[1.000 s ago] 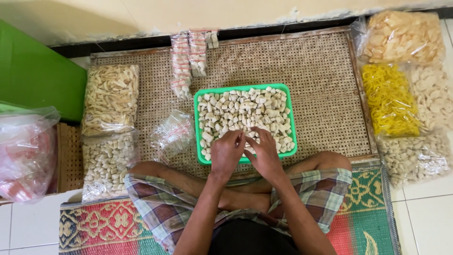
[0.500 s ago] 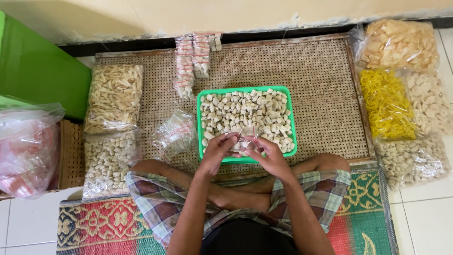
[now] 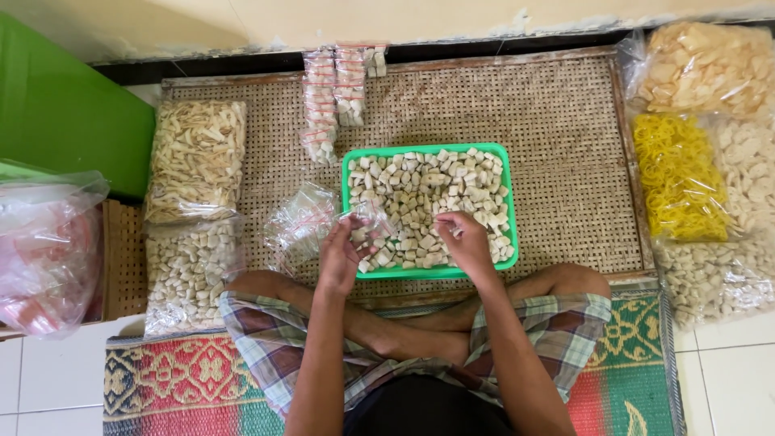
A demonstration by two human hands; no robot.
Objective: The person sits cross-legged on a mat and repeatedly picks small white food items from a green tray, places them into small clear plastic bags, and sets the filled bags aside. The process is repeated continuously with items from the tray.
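Head view: we sit cross-legged on a patterned rug (image 3: 186,375) over white tile, facing a woven mat (image 3: 549,145). From the left we count two bags of pale snacks (image 3: 196,161), one pile of empty plastic bags (image 3: 299,226) and one green tray (image 3: 508,202) of pale pieces. Our left hand (image 3: 339,257) pinches a small clear bag (image 3: 367,226) over the tray's near-left corner. Our right hand (image 3: 467,240) closes on pieces; its grip is hard to make out. The right-side bags are cut off.

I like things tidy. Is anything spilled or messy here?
Nothing looks spilled. The pale snack pieces stay inside the green tray, the left hand holds a small clear bag, and the big bags lie closed on the woven mat.
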